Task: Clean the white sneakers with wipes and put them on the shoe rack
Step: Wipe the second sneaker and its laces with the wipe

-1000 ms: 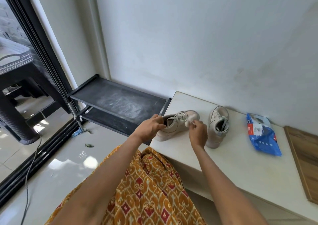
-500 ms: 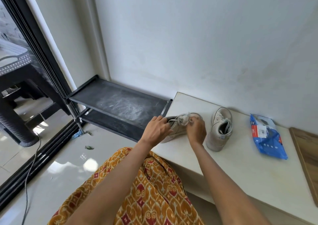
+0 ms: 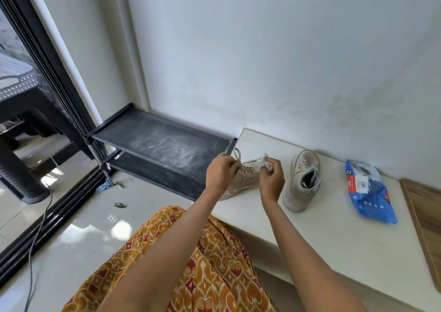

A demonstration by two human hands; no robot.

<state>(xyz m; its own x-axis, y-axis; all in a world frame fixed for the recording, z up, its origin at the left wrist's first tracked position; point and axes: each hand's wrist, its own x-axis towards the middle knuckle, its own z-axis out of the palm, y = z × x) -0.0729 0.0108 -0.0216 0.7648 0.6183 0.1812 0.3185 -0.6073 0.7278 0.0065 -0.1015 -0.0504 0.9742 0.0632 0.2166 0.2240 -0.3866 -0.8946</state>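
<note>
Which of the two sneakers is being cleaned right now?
The sneaker nearest the shoe rack: the left hand grips it while the right hand holds a wipe against it. The other sneaker stands untouched, nearer the blue wipes pack.

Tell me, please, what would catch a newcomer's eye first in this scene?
Most likely the two hands at the centre: the left hand grips a white sneaker at the ledge's left end while the right hand pinches a crumpled wipe against it. The second sneaker stands just to the right, with the blue wipes pack beyond. Left of the ledge, the dusty black shoe rack holds no shoes.
</note>
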